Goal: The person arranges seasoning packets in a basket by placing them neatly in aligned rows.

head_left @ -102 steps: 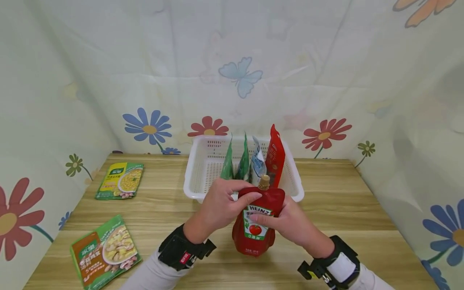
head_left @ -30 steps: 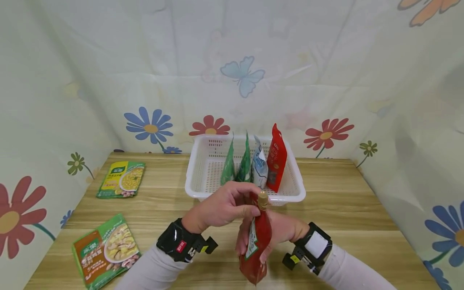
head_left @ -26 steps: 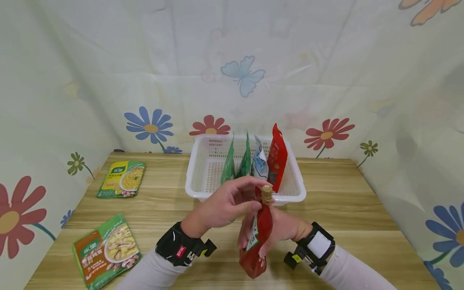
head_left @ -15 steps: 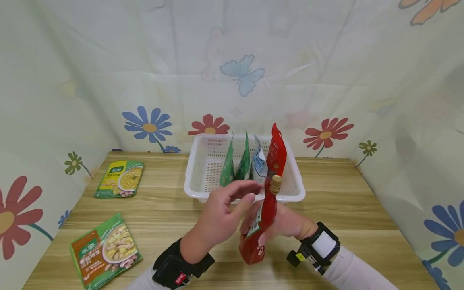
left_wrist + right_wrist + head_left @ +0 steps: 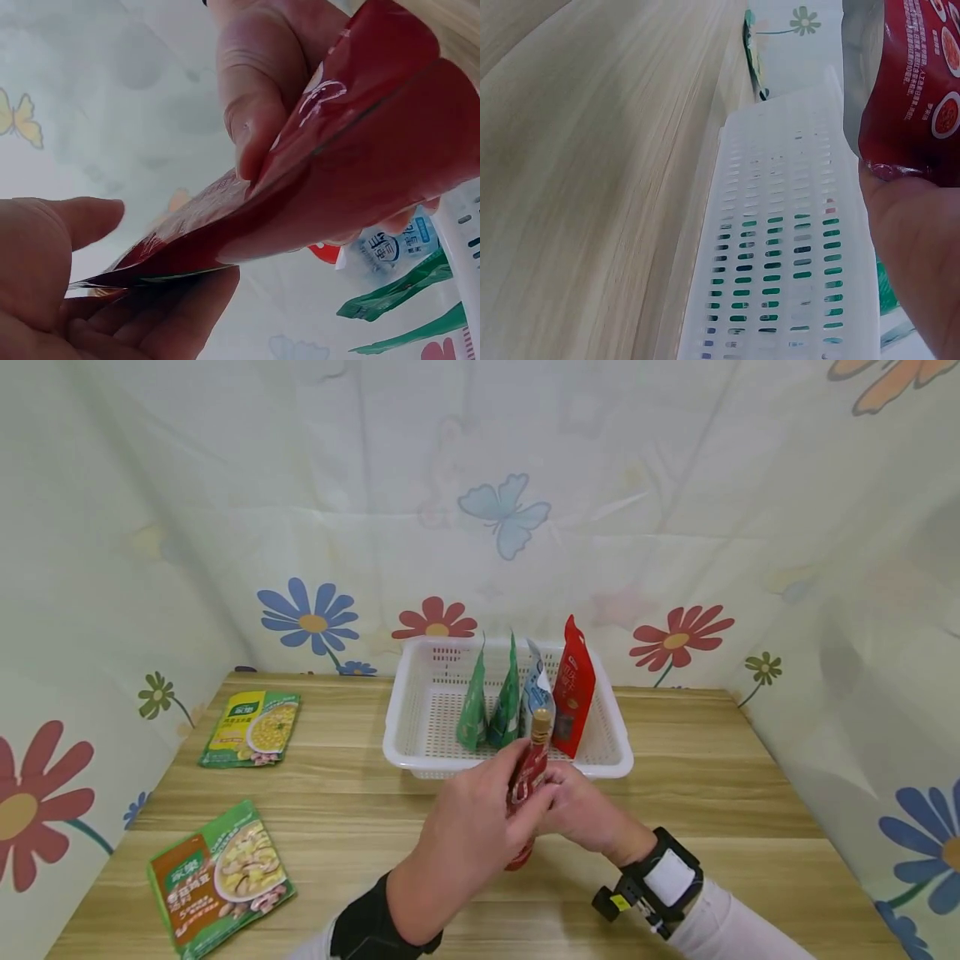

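Note:
A red Heinz ketchup pouch (image 5: 529, 774) with a gold cap (image 5: 540, 725) is held edge-on in front of the basket. The right hand (image 5: 588, 810) grips its body; in the left wrist view that thumb (image 5: 259, 139) presses into the red film. The left hand (image 5: 476, 822) is around the pouch's cap-end half from the left. Its fingers (image 5: 191, 319) lie along the underside, while its thumb (image 5: 97, 219) stands off the film. From the right wrist, the pouch's printed back (image 5: 919, 97) shows above the right hand (image 5: 911, 240). The pouch's lower part is mostly hidden in the head view.
Behind the hands stands a white perforated basket (image 5: 420, 762). In it, upright, are two green packets (image 5: 472, 714), a blue-white packet (image 5: 534, 693) and a red packet (image 5: 573, 693). A yellow-green soup packet (image 5: 251, 731) and a brown-green soup packet (image 5: 221, 881) lie flat at left.
The pouch has turned from label-facing to edge-on. The left hand let go of it half a second ago and has come back around it. The right hand has kept its grip.

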`<state>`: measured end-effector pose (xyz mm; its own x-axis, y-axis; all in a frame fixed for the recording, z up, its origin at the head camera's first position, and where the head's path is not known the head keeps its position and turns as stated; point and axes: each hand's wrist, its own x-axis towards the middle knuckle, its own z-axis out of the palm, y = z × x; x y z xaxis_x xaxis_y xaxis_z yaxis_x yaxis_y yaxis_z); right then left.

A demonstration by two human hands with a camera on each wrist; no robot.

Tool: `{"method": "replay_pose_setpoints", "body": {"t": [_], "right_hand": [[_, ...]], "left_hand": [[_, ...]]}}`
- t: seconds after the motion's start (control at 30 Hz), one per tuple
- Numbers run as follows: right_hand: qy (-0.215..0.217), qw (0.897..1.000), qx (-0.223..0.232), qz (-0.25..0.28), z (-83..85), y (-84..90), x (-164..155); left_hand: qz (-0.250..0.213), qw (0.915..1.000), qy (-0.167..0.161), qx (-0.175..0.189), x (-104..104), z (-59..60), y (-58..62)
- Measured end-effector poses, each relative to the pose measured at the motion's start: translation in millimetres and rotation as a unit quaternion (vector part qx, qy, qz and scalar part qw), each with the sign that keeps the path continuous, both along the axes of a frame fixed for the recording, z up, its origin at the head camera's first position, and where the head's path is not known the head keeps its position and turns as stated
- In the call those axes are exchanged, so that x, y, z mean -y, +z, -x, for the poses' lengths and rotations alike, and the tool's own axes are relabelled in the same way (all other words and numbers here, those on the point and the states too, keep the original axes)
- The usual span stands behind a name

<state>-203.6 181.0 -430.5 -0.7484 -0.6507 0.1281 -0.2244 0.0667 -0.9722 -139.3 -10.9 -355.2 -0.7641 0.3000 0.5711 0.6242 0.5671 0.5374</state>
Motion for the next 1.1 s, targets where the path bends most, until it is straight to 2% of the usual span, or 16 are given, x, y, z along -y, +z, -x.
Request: {"method": "replay_pose_setpoints", "body": {"t": [0.13, 0.3, 0.5, 0.8, 1.1], "right_hand": [[-0.028, 0.999, 0.006, -0.019, -2.3, 2.6, 3], [-0.034, 0.999, -0.02, 0.0, -3.1, 1.7, 7], [-0.059, 0.998, -0.03, 0.006, -5.1, 0.5, 9], [-0.064, 0.997, -0.033, 0.002, -5.6, 2.0, 11], [-0.067, 0.993, -0.085, -0.038, -8.2, 7.2, 10]], "left_hand": [[0.02, 0.9996, 0.021, 0.003, -3, 2.7, 0.6], [0.034, 0.9984, 0.039, -0.023, -5, 4.8, 0.1], [0.025, 0.9989, 0.029, -0.026, -4, 6.1, -1.0], [0.014, 0.9994, 0.017, -0.025, 1, 7.6, 1.1], [0.02, 0.9994, 0.024, -0.017, 6, 9.0, 4.3]]}}
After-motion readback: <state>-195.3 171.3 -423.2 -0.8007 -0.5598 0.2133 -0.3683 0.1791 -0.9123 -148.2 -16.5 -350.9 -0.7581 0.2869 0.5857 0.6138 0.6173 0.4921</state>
